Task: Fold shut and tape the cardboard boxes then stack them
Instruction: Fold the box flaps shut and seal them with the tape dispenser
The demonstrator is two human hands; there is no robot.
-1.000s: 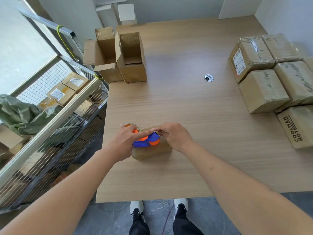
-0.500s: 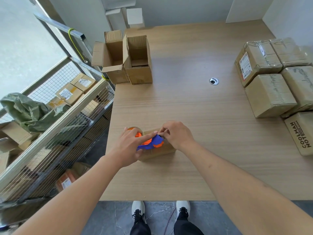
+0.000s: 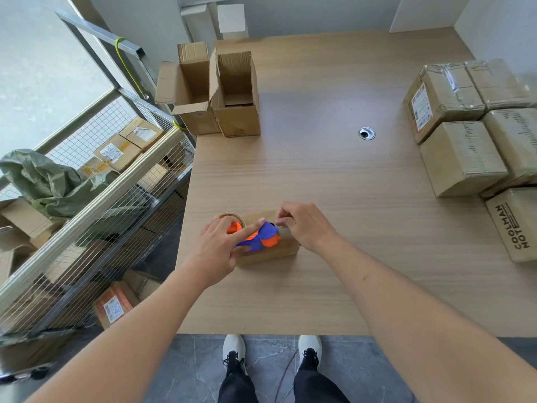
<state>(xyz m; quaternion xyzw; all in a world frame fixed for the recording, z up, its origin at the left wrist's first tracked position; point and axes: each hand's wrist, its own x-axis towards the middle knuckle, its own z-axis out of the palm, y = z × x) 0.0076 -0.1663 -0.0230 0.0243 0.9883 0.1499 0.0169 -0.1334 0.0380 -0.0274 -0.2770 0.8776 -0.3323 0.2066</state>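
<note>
Head view, small brown box [image 3: 270, 251], left hand [image 3: 216, 251] fingers gripping blue-orange tape dispenser [image 3: 258, 238], right hand [image 3: 305, 228] fingers pinching tape end.

Both bare forearms reach in from the 6 o'clock edge and converge toward the middle. The left hand [image 3: 216, 248] lies palm down, its index finger stretched toward 2 o'clock and the thumb tucked under at 3 o'clock, apparently gripping. The right hand [image 3: 306, 226] sits at 3 o'clock of the left, knuckles up, fingers curled and thumb and forefinger pinched together at its 9 o'clock side.
</note>
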